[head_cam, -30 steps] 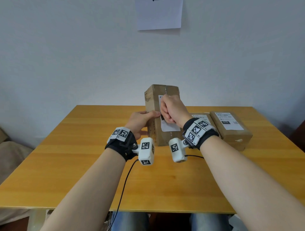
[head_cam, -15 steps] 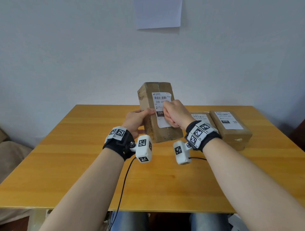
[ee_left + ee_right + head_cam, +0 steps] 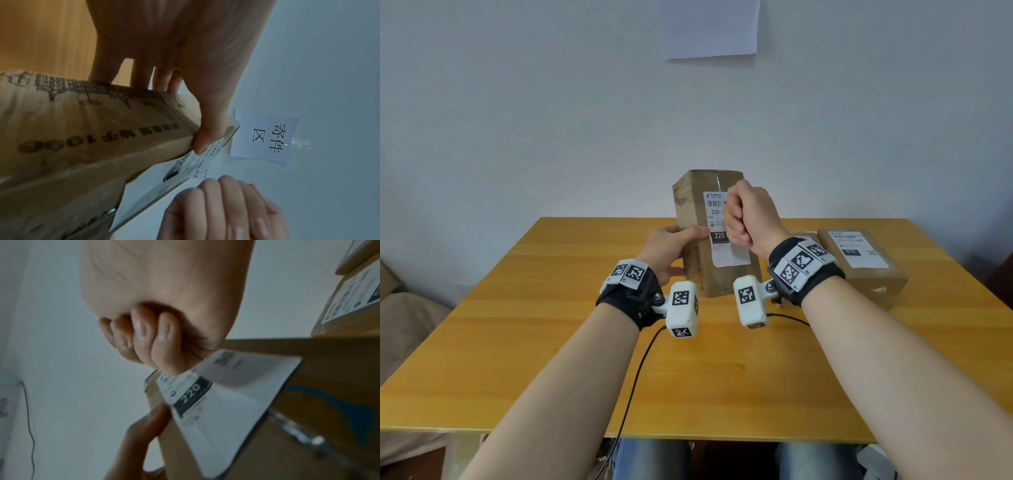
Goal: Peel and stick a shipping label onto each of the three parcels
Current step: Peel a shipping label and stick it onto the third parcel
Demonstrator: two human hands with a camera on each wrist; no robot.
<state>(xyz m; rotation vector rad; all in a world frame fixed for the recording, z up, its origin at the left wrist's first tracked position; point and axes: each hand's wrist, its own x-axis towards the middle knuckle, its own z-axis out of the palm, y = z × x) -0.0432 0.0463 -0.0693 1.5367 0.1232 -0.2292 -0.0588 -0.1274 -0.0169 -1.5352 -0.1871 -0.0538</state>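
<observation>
My left hand [image 3: 669, 245] grips the upright parcel [image 3: 700, 274] by its edge while my right hand [image 3: 751, 216], fingers curled empty, presses its label [image 3: 729, 255] flat.

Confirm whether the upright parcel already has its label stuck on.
Yes: the head view shows a white label on the front of the upright parcel, which the left hand steadies.

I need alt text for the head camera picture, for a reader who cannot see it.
A person's left hand holds a cardboard parcel upright on a wooden table while the fisted right hand presses its white label. Another labelled parcel lies flat at right.
</observation>
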